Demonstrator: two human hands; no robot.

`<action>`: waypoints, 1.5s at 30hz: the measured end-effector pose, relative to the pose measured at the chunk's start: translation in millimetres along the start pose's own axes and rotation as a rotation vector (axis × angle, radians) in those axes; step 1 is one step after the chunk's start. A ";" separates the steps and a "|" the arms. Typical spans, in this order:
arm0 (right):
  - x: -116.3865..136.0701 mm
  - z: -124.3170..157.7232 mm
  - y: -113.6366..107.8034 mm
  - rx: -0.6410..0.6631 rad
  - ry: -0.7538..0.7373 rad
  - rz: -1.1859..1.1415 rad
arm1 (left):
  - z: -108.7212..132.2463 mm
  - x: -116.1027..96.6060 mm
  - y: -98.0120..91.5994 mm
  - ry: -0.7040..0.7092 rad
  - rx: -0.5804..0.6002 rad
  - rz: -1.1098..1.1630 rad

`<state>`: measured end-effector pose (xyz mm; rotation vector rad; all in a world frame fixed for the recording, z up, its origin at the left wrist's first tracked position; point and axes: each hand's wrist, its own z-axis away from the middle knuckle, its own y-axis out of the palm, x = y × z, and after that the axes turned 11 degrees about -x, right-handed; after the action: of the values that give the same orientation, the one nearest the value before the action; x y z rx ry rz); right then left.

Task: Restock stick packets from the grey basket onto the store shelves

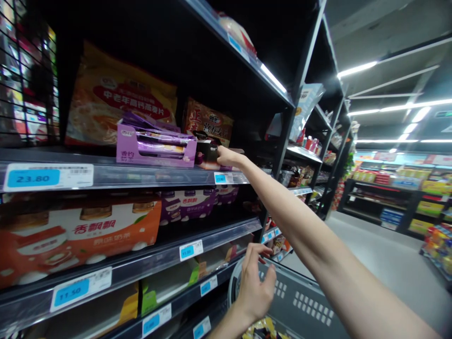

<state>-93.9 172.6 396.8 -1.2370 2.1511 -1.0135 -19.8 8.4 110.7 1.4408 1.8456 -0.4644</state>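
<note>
My right arm stretches across to the upper shelf, where my right hand (227, 158), fingers curled, grips the edge of a small dark brown box (209, 154). Some of its fingertips are hidden. Left of that box stands an open purple display carton (155, 146) with slim purple packets in it. Behind them lean a brown-red cereal bag (208, 120) and a large yellow-red cereal bag (120, 96). Lower down, my left hand (256, 287) hovers over the grey shopping basket (303, 301), its fingers loosely bent and apart from the thumb, holding nothing.
Orange milk tea packs (81, 230) and purple packs (189, 205) sit on the shelf below. Price tags (49, 176) line the shelf edges. A black upright post (282, 146) divides the shelving. Yellow packages (263, 327) lie in the basket. Grey floor (381, 254) runs along the right.
</note>
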 end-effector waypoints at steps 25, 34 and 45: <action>-5.1 11.2 10.3 -0.078 -0.004 -0.130 | 5.3 15.3 12.9 0.055 0.076 -0.034; 2.1 19.7 8.2 -0.057 0.055 -0.006 | 8.1 15.8 16.0 0.098 0.101 -0.048; 7.2 23.8 -3.6 -0.026 0.026 -0.022 | 16.5 23.2 22.2 0.134 0.177 -0.093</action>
<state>-79.2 156.4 384.5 -1.2693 2.1813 -1.0194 4.2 19.7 86.2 1.5400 2.0269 -0.6023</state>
